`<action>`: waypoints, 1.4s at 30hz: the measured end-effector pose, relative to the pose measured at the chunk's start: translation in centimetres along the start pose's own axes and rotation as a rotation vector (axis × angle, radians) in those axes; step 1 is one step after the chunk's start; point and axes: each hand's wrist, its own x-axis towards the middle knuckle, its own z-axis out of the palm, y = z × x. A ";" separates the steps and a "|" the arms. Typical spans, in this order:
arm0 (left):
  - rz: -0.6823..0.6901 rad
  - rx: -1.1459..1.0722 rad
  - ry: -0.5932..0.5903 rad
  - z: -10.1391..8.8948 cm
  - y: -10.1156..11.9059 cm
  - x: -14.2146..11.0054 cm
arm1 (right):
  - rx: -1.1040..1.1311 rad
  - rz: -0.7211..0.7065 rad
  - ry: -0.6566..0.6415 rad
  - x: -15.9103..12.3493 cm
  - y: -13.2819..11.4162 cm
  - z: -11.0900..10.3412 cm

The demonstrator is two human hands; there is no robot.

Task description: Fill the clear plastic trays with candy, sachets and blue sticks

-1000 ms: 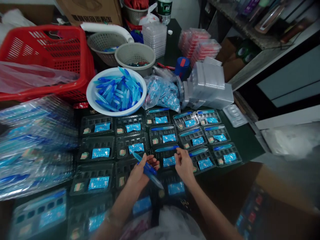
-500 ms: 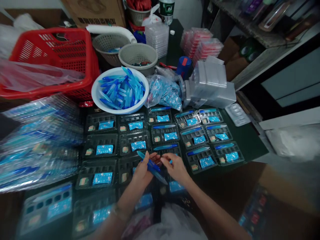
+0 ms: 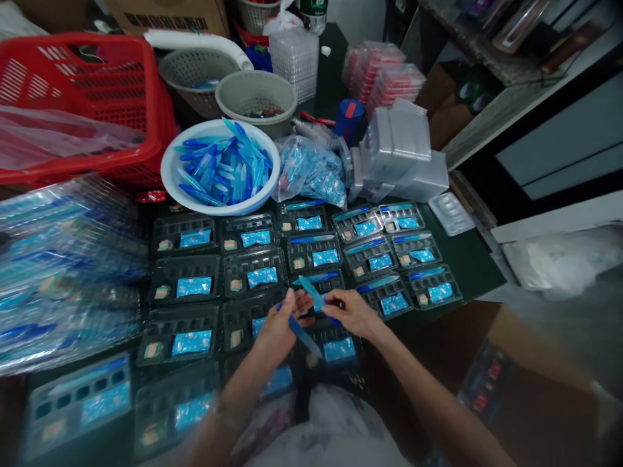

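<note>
- Clear blister trays (image 3: pixel 253 272) with blue cards cover the table in front of the white plastic bowl (image 3: pixel 219 211), which is heaped with translucent blue pen parts (image 3: pixel 226 172).
- Well in front of the bowl, my left hand (image 3: pixel 280 324) has its fingers (image 3: pixel 292 299) curled around a blue pen (image 3: pixel 302 335).
- Beside it, my right hand (image 3: pixel 351 313) has its fingertips (image 3: pixel 328 297) pinched together on a second blue pen (image 3: pixel 314 295).

The dark green tabletop (image 3: pixel 467 275) carries rows of black plastic blister trays (image 3: pixel 253 272) laid edge to edge, each with a blue printed card, and those at right also with a slim blue stick. Just behind them sit a white plastic bowl (image 3: pixel 168 181) heaped with blue plastic sticks (image 3: pixel 224 172) and, touching its side, a plastic bag of blue printed pieces (image 3: pixel 311 172). Further right stand stacked transparent blister shells (image 3: pixel 403 152), with one lone shell (image 3: pixel 450 213) near the edge. Plastic-wrapped trays (image 3: pixel 63 272) pile up at left.
</note>
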 end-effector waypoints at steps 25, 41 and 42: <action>0.063 -0.254 0.074 -3.6 2.8 -1.1 | 0.107 -0.069 0.005 -1.3 -4.3 5.4; 0.298 -0.297 0.234 -8.1 11.1 -1.0 | -0.333 -0.296 0.210 20.3 -5.9 4.8; 0.313 -0.289 0.247 -8.6 11.4 -1.3 | -0.364 -0.291 0.228 21.9 -5.8 4.9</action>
